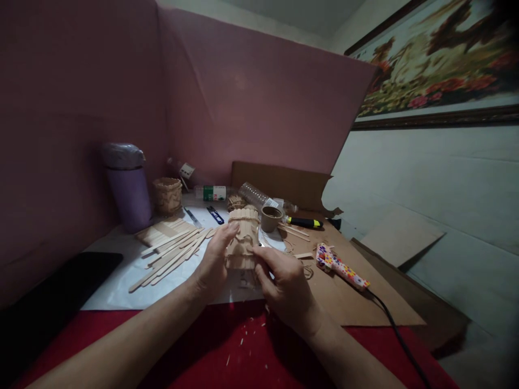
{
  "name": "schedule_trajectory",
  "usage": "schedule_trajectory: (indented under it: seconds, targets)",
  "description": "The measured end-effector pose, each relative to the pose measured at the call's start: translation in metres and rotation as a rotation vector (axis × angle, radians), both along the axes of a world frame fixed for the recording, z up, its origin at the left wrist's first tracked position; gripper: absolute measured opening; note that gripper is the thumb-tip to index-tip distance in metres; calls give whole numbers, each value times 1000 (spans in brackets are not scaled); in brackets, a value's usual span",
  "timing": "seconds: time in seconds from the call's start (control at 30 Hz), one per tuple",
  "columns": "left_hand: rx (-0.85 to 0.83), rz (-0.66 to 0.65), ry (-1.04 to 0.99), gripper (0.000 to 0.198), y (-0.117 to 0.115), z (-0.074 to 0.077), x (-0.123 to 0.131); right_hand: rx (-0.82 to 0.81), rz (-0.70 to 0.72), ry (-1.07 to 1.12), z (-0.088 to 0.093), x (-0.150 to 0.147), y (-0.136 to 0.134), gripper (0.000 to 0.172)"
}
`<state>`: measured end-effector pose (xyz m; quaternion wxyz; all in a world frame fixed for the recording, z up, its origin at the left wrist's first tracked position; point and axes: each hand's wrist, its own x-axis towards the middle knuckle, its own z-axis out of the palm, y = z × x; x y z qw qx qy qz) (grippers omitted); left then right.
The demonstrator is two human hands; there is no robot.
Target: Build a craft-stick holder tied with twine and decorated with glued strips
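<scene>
A small cup made of wooden sticks (243, 237) is held up over the table's near edge, with twine around its upper part. My left hand (214, 262) wraps round its left side, the thumb near the top. At its lower right side, my right hand (284, 278) has its thumb and index finger pinched together; a small dark tip shows at the fingers, too small to make out. Loose wooden sticks (174, 256) lie on white paper to the left of my hands.
A purple tumbler (128, 194), a stick-covered pot (167, 195) and plastic bottles (255, 195) stand or lie behind. A grey cup (271, 218), a black-yellow knife (305, 222) and a flowered glue gun (340, 266) with its cord are to the right. Wood shavings dot the red cloth (203, 351).
</scene>
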<state>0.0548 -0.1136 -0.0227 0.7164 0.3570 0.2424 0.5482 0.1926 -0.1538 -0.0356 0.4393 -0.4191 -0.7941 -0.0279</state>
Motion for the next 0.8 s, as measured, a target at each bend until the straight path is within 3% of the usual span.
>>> schedule_trajectory:
  seconds: [0.2, 0.5, 0.8]
  targets:
    - [77, 108, 80, 35, 0, -1, 1, -10, 0, -11, 0, 0, 1, 24]
    - [126, 175, 138, 57, 7, -11, 0, 24, 5, -24, 1, -2, -1, 23]
    - [110, 182, 164, 48, 5, -8, 1, 43, 8, -50, 3, -3, -2, 24]
